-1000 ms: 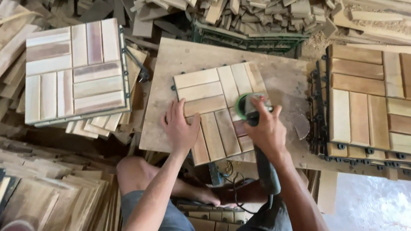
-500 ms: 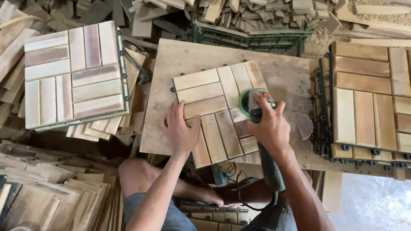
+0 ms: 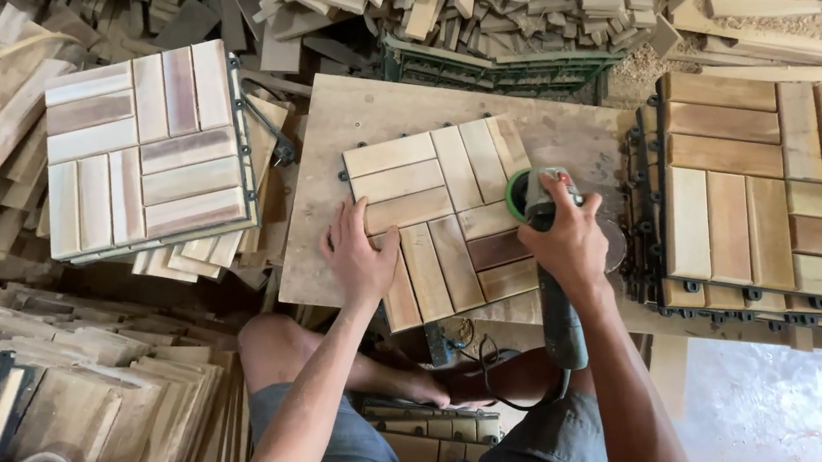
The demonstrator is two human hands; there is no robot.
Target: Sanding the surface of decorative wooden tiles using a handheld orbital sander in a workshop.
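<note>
A square wooden deck tile (image 3: 444, 204) made of slats lies at an angle on a plywood work board (image 3: 362, 116). My left hand (image 3: 357, 254) presses flat on the tile's near left corner. My right hand (image 3: 571, 238) grips a grey angle grinder (image 3: 552, 275) whose green-rimmed disc (image 3: 518, 193) rests on the tile's right edge. The grinder's cord runs down towards my lap.
A stack of finished tiles (image 3: 138, 149) sits to the left, another stack (image 3: 776, 196) to the right. Loose wood offcuts (image 3: 433, 2) are heaped behind a green crate (image 3: 497, 69). More slats (image 3: 65, 379) lie at lower left. My bare legs are under the board.
The grinder and my right hand have shifted slightly along the tile's right edge. My left hand stays pressed on the tile.
</note>
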